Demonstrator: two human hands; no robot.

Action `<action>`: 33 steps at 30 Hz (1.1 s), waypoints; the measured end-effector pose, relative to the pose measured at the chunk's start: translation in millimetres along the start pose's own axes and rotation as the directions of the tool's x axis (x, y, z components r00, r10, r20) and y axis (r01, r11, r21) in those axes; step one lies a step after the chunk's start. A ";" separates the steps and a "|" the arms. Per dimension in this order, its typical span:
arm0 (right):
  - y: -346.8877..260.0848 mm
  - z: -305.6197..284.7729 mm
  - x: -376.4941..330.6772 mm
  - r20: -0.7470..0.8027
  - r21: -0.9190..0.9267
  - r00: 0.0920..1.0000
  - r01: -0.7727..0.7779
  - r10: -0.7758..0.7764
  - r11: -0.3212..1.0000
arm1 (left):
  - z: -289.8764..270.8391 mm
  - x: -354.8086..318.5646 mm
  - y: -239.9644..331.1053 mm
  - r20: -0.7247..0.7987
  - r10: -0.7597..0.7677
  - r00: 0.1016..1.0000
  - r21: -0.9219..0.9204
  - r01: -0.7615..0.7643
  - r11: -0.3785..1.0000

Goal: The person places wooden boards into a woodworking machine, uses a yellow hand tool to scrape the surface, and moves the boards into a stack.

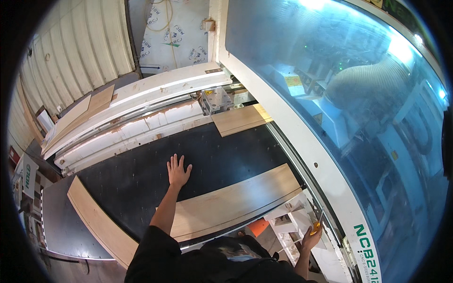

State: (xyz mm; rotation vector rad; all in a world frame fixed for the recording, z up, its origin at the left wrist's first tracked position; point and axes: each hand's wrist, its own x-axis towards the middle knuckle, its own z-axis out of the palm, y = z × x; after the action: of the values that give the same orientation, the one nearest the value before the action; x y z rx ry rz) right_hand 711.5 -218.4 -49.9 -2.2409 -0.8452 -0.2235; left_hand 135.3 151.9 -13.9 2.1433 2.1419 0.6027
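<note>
from where i stand, the person's left hand [178, 177] is over the black desk [222, 151], palm down, fingers spread wide and holding nothing; it seems to rest on the surface. the right hand [310, 239], down by the white machine frame [336, 174], has its fingers curled closed around a yellow-handled tool [315, 228], its thin metal end pointing away from the body.

the near board [236, 203] lies along the desk's near edge, beneath the left forearm. the far board [240, 120] sits beside the metal clamp [216, 100], and the left board [101, 219] lies at the left.

i'd judge the work partway: the near and far boards already bear a dark line near one edge, yet all three are lying apart, not gathered. the tool touches none of them; whether its part is done or left, i cannot tell.
</note>
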 end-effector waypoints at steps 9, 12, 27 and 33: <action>35.6 9.3 47.4 0.212 0.193 0.970 -0.161 0.119 0.968 | -10.3 -17.5 10.2 0.293 0.016 0.956 -0.022 -0.010 1.000; -10.8 18.3 54.2 -0.017 0.668 1.000 0.018 -0.010 0.744 | -15.5 -23.3 20.6 0.364 0.053 0.930 -0.124 -0.008 0.992; -248.7 12.2 -63.7 0.958 0.285 0.056 -0.102 -0.281 0.953 | -12.6 -84.6 84.0 0.290 0.172 0.941 -0.095 -0.150 0.984; -211.5 34.9 -62.0 0.939 0.306 -0.164 -0.003 -0.302 0.952 | -12.4 -84.8 89.8 0.247 0.165 0.955 -0.038 -0.161 0.986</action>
State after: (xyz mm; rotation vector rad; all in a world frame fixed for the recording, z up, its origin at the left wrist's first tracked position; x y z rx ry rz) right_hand 527.0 -114.7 21.1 -1.6516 -1.7888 1.7877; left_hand 220.0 63.2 5.2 2.2642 1.8386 0.3361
